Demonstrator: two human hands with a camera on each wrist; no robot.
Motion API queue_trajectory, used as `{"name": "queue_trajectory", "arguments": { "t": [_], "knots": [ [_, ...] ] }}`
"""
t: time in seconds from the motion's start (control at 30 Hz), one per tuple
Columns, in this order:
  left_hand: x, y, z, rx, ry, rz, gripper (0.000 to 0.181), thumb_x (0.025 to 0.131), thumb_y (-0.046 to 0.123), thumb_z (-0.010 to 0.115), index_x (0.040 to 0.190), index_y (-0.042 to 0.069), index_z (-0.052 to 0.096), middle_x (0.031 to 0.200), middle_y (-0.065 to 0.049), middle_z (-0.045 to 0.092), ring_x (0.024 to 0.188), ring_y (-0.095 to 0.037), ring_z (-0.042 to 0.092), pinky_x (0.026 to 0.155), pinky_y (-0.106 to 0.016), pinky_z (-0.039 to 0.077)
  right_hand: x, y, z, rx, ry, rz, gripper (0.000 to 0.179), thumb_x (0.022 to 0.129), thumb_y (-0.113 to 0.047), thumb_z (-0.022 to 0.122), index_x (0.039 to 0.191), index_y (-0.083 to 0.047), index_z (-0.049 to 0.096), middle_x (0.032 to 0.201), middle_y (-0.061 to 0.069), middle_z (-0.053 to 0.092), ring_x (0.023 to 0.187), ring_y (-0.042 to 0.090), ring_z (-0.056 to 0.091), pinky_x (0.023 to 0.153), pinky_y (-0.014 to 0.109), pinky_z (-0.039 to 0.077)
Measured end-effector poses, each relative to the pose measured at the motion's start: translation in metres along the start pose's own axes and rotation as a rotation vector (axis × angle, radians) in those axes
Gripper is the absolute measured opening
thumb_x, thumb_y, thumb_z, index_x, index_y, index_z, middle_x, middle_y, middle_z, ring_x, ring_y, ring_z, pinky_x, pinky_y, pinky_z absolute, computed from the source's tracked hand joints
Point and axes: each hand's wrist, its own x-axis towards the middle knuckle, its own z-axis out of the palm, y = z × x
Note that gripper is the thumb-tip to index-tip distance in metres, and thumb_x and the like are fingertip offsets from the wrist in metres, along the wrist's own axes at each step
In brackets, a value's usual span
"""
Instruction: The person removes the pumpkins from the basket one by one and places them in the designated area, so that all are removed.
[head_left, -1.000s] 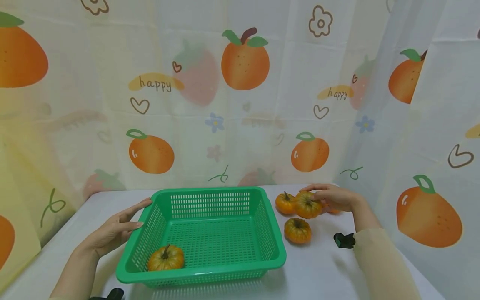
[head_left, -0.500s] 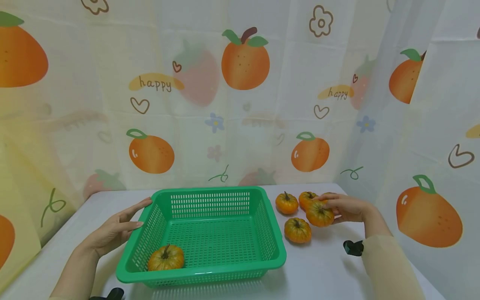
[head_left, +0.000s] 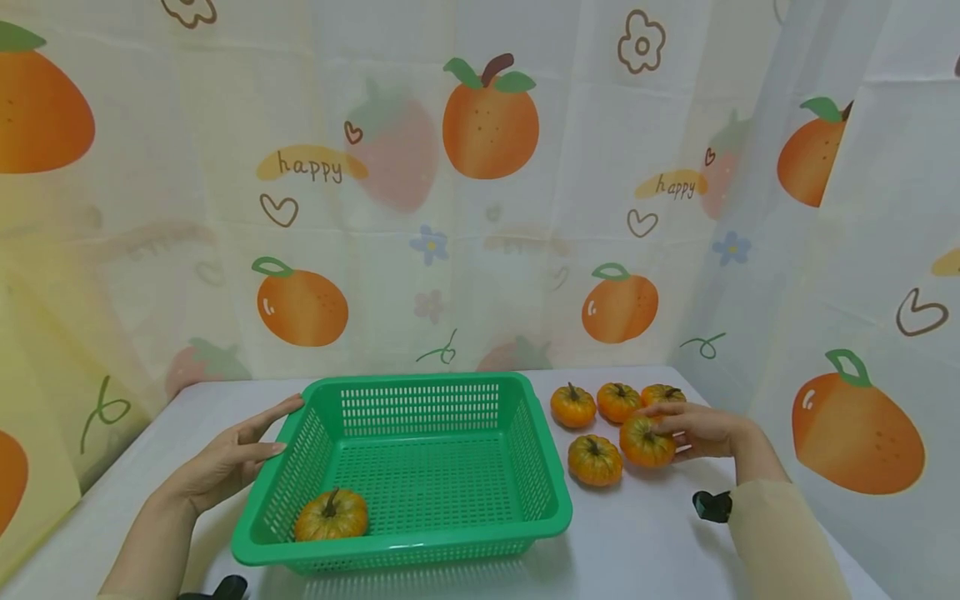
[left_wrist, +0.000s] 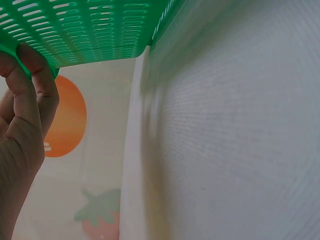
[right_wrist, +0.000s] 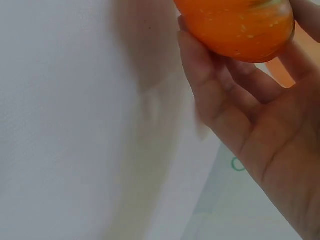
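Observation:
A small orange-and-green pumpkin (head_left: 647, 442) is gripped by my right hand (head_left: 701, 429) at the right of the table. In the right wrist view its smooth orange underside (right_wrist: 240, 30) lies between the thumb and fingers. On the other side, my left hand (head_left: 232, 458) holds the left rim of a green plastic basket (head_left: 405, 537). Its fingers (left_wrist: 40, 80) reach the rim from outside in the left wrist view. One pumpkin (head_left: 332, 515) sits in the basket's near left corner.
Close to the basket's right side stand several more pumpkins: one at the front (head_left: 595, 460), one behind it (head_left: 573, 406), another in the back row (head_left: 618, 402) and one partly behind my right hand (head_left: 662, 395). A fruit-print curtain (head_left: 480, 250) hangs behind the white table (head_left: 630, 533).
My right hand has brought its pumpkin from over the back row toward the front right and lower, uncovering pumpkins behind. The left hand and basket have stayed put.

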Motion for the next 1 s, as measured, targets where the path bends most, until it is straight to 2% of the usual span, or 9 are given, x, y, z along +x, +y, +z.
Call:
{"name": "queue_trajectory", "arguments": {
  "t": [0.1,0.17,0.4,0.63,0.77,1.0],
  "knots": [
    [-0.0006,-0.0003,0.0001,0.0,0.001,-0.007,0.065,0.102,0.006,0.042,0.16,0.018,0.014,0.158,0.032,0.018,0.144,0.004,0.01,0.1,-0.014,0.044,-0.0006,0.0011,0.0012,-0.01,-0.014,0.002,0.05,0.099,-0.027,0.056,0.144,-0.009,0.048,0.136,0.013,0.044,0.104,0.024,0.055,0.09,0.037,0.054],
    [-0.0011,-0.001,-0.0001,0.005,0.003,-0.005,0.065,0.103,0.006,0.042,0.16,0.018,0.014,0.156,0.035,0.021,0.13,0.014,0.021,0.1,-0.015,0.045,-0.0013,0.0015,0.0023,-0.016,-0.02,0.003,0.05,0.099,-0.027,0.055,0.145,-0.008,0.047,0.136,0.013,0.045,0.104,0.024,0.055,0.09,0.038,0.054],
    [-0.0015,-0.0008,0.0003,0.011,0.003,-0.014,0.065,0.102,0.006,0.042,0.16,0.018,0.014,0.155,0.036,0.022,0.137,0.009,0.014,0.099,-0.014,0.044,-0.0002,0.0052,0.0044,-0.02,-0.008,0.009,0.05,0.099,-0.026,0.056,0.145,-0.007,0.047,0.138,0.015,0.045,0.105,0.025,0.053,0.092,0.04,0.055],
    [-0.0014,0.0017,0.0016,0.013,-0.004,0.008,0.065,0.103,0.006,0.042,0.16,0.016,0.014,0.151,0.037,0.027,0.126,0.019,0.031,0.1,-0.017,0.047,0.0018,0.0064,0.0048,-0.022,-0.011,0.018,0.047,0.099,-0.026,0.055,0.142,-0.008,0.05,0.134,0.012,0.047,0.104,0.024,0.053,0.09,0.037,0.055],
    [-0.0009,0.0024,0.0017,0.004,-0.004,0.019,0.064,0.102,0.005,0.042,0.16,0.015,0.015,0.147,0.039,0.032,0.127,0.014,0.042,0.099,-0.021,0.05,0.0011,0.0061,0.0069,-0.024,0.0,0.02,0.048,0.098,-0.024,0.057,0.142,-0.007,0.051,0.132,0.012,0.048,0.101,0.023,0.053,0.088,0.037,0.055],
    [0.0007,0.0028,0.0015,-0.01,-0.019,0.027,0.064,0.103,0.004,0.04,0.16,0.015,0.013,0.145,0.039,0.032,0.127,0.011,0.048,0.1,-0.021,0.05,0.0034,0.0069,0.0042,-0.038,0.019,0.019,0.047,0.097,-0.027,0.06,0.141,-0.01,0.054,0.128,0.01,0.049,0.096,0.021,0.053,0.086,0.035,0.057]
  ]
}}
